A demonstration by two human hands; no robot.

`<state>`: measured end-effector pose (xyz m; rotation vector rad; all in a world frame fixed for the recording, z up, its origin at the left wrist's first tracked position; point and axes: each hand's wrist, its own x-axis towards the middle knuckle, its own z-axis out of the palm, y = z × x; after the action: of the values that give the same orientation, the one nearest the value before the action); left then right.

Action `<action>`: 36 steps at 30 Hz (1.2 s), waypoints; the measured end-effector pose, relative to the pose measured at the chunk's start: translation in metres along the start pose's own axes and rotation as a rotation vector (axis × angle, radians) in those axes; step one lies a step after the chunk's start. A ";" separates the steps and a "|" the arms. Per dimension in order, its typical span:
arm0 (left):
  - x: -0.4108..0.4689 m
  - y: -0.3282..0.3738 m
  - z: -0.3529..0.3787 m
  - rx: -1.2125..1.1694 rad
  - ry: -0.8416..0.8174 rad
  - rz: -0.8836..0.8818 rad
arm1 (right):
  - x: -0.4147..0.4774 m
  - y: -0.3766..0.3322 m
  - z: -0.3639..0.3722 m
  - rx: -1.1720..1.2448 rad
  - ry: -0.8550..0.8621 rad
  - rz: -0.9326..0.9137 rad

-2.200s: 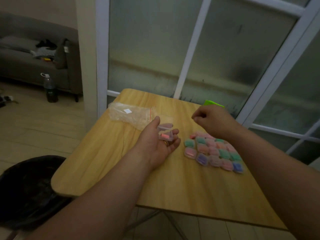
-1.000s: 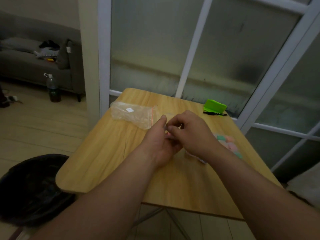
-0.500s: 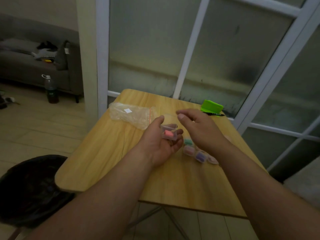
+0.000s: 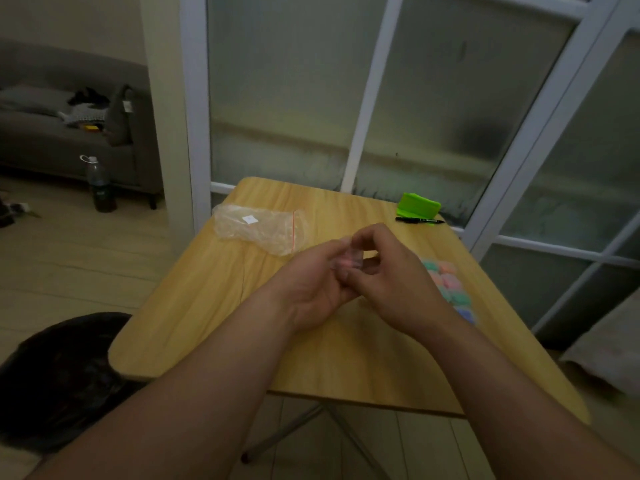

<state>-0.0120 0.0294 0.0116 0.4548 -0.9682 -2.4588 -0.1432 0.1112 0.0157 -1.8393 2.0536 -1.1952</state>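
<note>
Both hands meet just above the middle of the frame, over the wooden table (image 4: pixel 214 306). Left hand (image 4: pixel 311 289) lies palm up with its fingers curled under a small clear case (image 4: pixel 346 260) that shows a pink piece inside. Right hand (image 4: pixel 391 282) comes in from the right, its fingers bent, with thumb and forefinger pinching the top of the same case. So the case sits between the two hands, off the tabletop and gripped from both sides. Whether its lid is closed I cannot tell, since the fingers cover most of it.

The relation that matters lies to the right. A group of coloured cases (image 4: pixel 450 285), green, pink and blue, rests on the table just beside the right hand and is partly hidden behind its wrist. The group's long axis runs from centre right down toward the lower right, roughly along the table's right edge. The right hand is clearly the nearer one, and the left would have to cross over. If the held case is to join that group, it probably calls for a short carry to the right by the right hand.

A crumpled clear zip bag (image 4: pixel 259 230) lies on the table up and left of the hands, nearer the left hand. A green box (image 4: pixel 417 205) and a black pen (image 4: pixel 419 220) sit at the table's far right corner, well apart from the work.
</note>
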 end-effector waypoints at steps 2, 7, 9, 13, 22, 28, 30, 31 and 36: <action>0.002 -0.002 0.000 0.021 0.014 0.007 | -0.003 0.005 -0.005 -0.009 -0.001 0.011; 0.007 -0.008 -0.001 0.051 0.122 0.066 | -0.006 0.013 -0.013 -0.046 -0.001 0.057; 0.010 -0.011 0.000 0.091 0.140 0.063 | -0.008 0.014 -0.013 -0.052 0.009 0.046; 0.016 -0.017 0.001 0.142 0.157 0.063 | -0.008 0.012 -0.009 -0.078 0.004 0.022; 0.016 -0.018 0.003 0.214 0.141 0.098 | -0.004 0.016 -0.011 -0.076 -0.004 0.043; 0.017 -0.017 0.003 0.357 0.135 0.093 | 0.005 0.012 -0.025 -0.263 -0.148 0.028; 0.018 -0.011 0.006 0.359 0.164 0.121 | 0.017 0.010 -0.032 -0.312 -0.137 0.021; 0.019 -0.006 0.007 0.363 0.206 0.152 | 0.025 0.011 -0.037 -0.327 -0.098 0.023; 0.019 0.014 -0.004 0.207 0.436 0.333 | 0.069 0.036 -0.048 -0.450 -0.070 0.116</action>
<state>-0.0223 0.0077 0.0157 0.7893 -1.0150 -1.8666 -0.2156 0.0701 0.0524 -1.8612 2.5013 -0.6652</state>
